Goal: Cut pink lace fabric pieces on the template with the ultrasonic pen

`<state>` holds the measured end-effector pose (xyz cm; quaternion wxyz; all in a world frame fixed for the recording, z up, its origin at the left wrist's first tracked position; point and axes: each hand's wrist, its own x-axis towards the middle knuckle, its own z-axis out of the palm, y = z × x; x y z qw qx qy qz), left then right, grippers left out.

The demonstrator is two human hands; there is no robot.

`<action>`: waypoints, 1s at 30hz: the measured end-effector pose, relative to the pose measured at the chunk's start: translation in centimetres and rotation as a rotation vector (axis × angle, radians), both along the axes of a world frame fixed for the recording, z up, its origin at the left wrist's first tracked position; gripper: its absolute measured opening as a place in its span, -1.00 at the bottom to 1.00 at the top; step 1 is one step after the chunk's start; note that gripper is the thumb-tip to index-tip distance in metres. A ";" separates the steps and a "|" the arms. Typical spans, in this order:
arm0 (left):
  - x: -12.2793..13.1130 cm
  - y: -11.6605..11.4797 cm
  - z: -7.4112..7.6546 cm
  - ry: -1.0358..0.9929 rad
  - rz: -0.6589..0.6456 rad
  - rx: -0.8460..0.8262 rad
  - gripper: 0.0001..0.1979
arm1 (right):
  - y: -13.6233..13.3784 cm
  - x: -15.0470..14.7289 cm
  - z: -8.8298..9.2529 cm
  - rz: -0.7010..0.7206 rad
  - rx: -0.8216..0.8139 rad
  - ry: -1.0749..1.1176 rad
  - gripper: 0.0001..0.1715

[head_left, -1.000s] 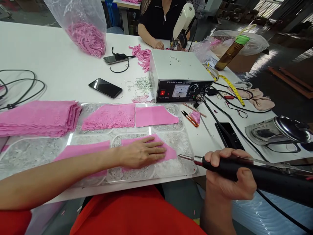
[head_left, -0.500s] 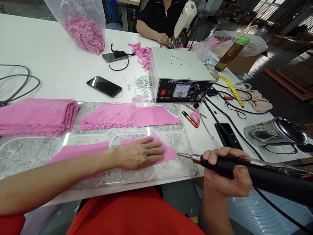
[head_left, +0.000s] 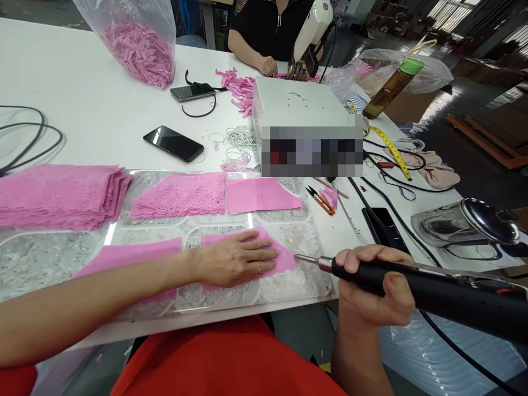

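My left hand (head_left: 235, 261) lies flat with its fingers stretched over a pink fabric piece (head_left: 284, 258), which rests on the marbled mat (head_left: 297, 286). In my right hand (head_left: 375, 289) is a handheld ultrasonic welder (head_left: 462, 297), its black grip wrapped by the fingers. The welder's slim metal tip is at the right edge of the fabric piece, seemingly touching it. Under my left forearm lies another pink panel (head_left: 136, 256), partly covered. Behind these are a small stack of pink lace panels (head_left: 181, 195) and a plain pink panel (head_left: 264, 196).
A thick pink lace stack (head_left: 58, 195) sits at left. The grey control box (head_left: 301, 104) stands at the back, its front pixelated. Thread snips (head_left: 320, 201), a phone (head_left: 174, 144), cables and a lidded glass jug (head_left: 449, 223) lie around. A co-worker (head_left: 264, 38) sits opposite.
My right hand has shifted the welder slightly left, bringing its tip from just beside the fabric's right edge to that edge. My left hand stays flat on the fabric.
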<state>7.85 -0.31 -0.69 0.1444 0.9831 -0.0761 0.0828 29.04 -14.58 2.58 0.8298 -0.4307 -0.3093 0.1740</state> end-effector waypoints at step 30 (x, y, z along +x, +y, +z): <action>0.0 0.1 0.0 0.010 -0.006 -0.002 -0.63 | -1.2 -0.3 0.4 0.072 -0.032 -0.024 -0.87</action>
